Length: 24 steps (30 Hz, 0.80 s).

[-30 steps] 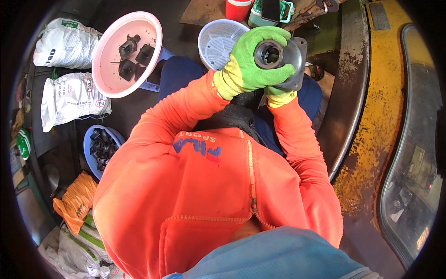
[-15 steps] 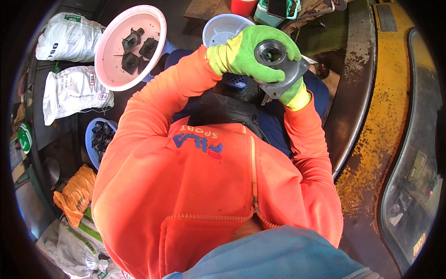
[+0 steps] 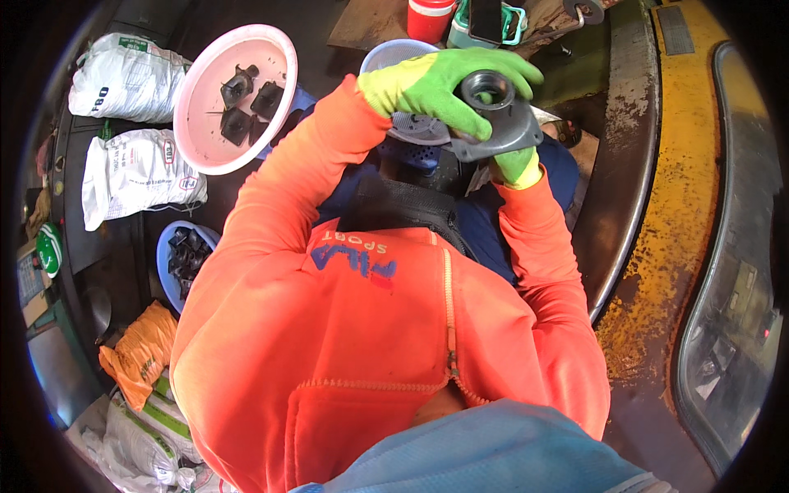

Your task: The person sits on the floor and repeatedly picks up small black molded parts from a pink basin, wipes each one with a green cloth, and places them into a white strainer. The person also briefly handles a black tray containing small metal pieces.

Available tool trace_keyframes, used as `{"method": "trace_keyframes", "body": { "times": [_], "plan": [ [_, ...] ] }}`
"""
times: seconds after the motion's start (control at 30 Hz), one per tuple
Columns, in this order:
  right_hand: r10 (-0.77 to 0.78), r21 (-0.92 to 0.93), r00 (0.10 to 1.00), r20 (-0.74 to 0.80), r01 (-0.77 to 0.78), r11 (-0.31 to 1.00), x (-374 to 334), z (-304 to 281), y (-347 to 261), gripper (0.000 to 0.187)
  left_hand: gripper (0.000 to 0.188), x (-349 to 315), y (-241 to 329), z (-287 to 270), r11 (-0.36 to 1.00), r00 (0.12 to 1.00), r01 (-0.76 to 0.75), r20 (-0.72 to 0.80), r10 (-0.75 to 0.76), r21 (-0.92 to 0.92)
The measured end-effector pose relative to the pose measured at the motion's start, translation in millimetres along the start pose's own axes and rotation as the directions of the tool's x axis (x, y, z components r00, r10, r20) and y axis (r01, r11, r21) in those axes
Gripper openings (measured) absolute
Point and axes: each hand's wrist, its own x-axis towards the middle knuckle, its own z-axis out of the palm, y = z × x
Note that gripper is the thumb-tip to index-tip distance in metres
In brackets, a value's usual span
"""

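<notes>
The dark flanged housing point(image 3: 503, 138), raised between the hands, looks stiff, fairly light and smooth, best gripped by its collar point(image 3: 496, 106). The left hand point(image 3: 436, 89) has fingers clamped around that collar; the right hand's point(image 3: 519, 168), beneath, are too hidden to tell.

Left fingers point(image 3: 508, 63) bracket a dark flanged part point(image 3: 511, 133) — right hand point(image 3: 518, 168) beneath.

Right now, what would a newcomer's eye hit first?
The orange jacket fills the middle. Above it, the green-gloved left hand grips a dark part, the right hand partly hidden beneath. At upper left, a pink basin holds black pieces.
</notes>
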Motion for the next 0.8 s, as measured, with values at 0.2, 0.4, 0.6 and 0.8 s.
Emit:
{"method": "trace_keyframes", "body": {
  "times": [0.2,0.4,0.6,0.8],
  "plan": [
    [0.165,0.305,0.966,-0.197,-0.100,0.947,11.4,4.9,-22.5,0.031,0.050,-4.2,17.8,54.0,0.992,0.853,0.077,-0.521,-0.012,0.103],
    [0.084,-0.053,0.949,-0.304,-0.105,0.993,6.8,7.2,-24.3,0.029,0.046,3.7,28.4,86.9,0.955,0.608,0.296,-0.773,-0.180,0.010],
    [0.051,-0.177,0.973,-0.225,-0.092,0.980,11.8,1.6,-30.1,0.032,0.043,0.6,28.0,83.0,0.962,0.633,0.244,-0.771,-0.060,0.126],
    [0.075,0.059,0.995,-0.059,-0.071,0.996,15.9,-2.5,-37.5,0.040,0.040,-12.6,17.0,62.4,0.976,0.791,0.151,-0.611,-0.023,0.159]
  ]
}}
